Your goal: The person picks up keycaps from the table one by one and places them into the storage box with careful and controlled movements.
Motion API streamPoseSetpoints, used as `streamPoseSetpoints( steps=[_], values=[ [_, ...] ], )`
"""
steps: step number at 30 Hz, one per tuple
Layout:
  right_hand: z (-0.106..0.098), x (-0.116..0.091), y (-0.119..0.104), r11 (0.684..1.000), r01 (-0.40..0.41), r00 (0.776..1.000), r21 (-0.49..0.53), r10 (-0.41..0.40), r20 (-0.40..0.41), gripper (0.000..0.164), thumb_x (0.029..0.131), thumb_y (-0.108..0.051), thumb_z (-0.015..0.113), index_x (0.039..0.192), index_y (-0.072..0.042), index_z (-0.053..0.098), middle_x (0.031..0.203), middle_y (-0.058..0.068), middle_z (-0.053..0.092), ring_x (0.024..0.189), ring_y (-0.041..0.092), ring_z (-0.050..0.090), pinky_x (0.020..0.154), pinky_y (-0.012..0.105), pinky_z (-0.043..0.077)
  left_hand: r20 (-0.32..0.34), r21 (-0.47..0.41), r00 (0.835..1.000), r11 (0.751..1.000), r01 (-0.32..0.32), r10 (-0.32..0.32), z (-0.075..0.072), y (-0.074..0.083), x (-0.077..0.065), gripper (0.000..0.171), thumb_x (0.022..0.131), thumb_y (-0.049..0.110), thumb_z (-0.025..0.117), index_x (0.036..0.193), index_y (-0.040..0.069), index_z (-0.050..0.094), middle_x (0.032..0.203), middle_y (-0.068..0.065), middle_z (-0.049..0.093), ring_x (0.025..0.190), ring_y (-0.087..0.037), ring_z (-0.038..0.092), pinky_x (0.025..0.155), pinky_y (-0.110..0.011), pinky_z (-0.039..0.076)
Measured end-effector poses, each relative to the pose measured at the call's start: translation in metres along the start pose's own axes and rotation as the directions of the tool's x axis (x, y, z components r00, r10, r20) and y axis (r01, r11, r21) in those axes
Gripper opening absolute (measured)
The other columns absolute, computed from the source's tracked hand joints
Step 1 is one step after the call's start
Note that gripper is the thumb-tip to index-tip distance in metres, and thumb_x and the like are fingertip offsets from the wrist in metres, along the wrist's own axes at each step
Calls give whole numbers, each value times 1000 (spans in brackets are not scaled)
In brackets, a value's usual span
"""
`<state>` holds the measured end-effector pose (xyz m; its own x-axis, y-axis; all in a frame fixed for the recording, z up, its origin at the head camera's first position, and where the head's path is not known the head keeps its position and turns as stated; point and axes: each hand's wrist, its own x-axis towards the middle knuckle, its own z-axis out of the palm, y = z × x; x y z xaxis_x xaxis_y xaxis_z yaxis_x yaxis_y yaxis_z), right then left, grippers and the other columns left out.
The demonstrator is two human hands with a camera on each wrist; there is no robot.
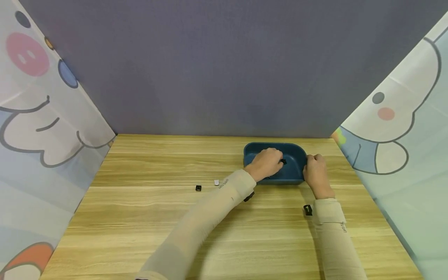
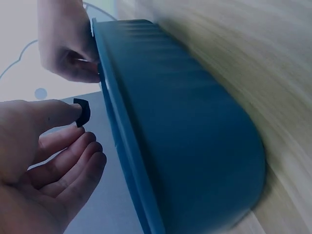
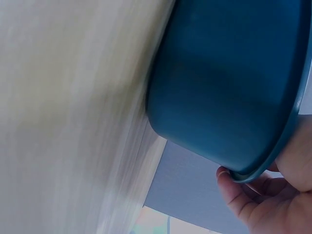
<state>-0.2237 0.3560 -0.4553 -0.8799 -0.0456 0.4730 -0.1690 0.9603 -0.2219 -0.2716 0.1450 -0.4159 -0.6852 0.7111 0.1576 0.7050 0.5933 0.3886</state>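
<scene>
A dark blue tray (image 1: 293, 151) with rounded corners stands toward the back right of the table. My left hand (image 1: 266, 163) reaches over it from the left. Between thumb and index finger it pinches a small black angular piece (image 2: 85, 113), its other fingers loosely bent, as the left wrist view shows. At the tray's right end, my right hand (image 1: 316, 177) grips the rim, with a thumb (image 3: 228, 187) at the lip in the right wrist view. Part of the tray's inside is hidden behind my left hand.
On the wooden table (image 1: 157, 225) left of the tray lie a small black square piece (image 1: 198, 188) and a small white piece (image 1: 216, 182). Another black piece (image 1: 249, 196) shows beside my left sleeve, and one (image 1: 308, 210) by my right cuff. A grey panel (image 1: 224, 70) rises behind.
</scene>
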Motion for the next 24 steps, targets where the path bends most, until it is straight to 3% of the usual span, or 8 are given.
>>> streamPoseSetpoints(
  steps=[6, 15, 19, 24],
  values=[
    [-1, 0, -1, 1000, -6, 1000, 2, 6, 11, 26, 80, 18, 55, 105, 27, 58, 91, 39, 51, 84, 54, 52, 74, 60, 47, 43, 41, 999, 999, -11, 10, 2, 1, -1, 23, 98, 34, 68, 96, 11, 67, 70, 4, 53, 54, -4, 52, 55, -16, 44],
    [-1, 0, -2, 1000, 2, 1000, 3, -2, -6, 26, 80, 19, 54, 104, 27, 58, 91, 39, 51, 84, 54, 51, 74, 60, 47, 53, 33, 998, 999, -29, 27, -4, -1, -9, 26, 97, 38, 68, 89, 14, 64, 68, 3, 54, 51, -6, 49, 53, -17, 42],
    [-1, 0, -1, 1000, 9, 1000, 2, -9, -11, 25, 80, 19, 54, 103, 27, 58, 90, 38, 51, 83, 53, 51, 73, 60, 47, 57, 38, 998, 999, -35, 33, -6, -3, -19, 33, 97, 40, 67, 106, 9, 72, 84, 0, 66, 58, -4, 54, 60, -16, 46],
    [0, 0, -1, 1000, 11, 1000, -2, -11, -6, 25, 80, 19, 55, 103, 26, 58, 89, 38, 52, 83, 53, 52, 73, 59, 47, 44, 55, 998, 997, -47, 44, -10, -4, -37, 44, 98, 38, 65, 128, 5, 67, 118, -5, 69, 92, -11, 67, 81, -20, 52]
  ],
)
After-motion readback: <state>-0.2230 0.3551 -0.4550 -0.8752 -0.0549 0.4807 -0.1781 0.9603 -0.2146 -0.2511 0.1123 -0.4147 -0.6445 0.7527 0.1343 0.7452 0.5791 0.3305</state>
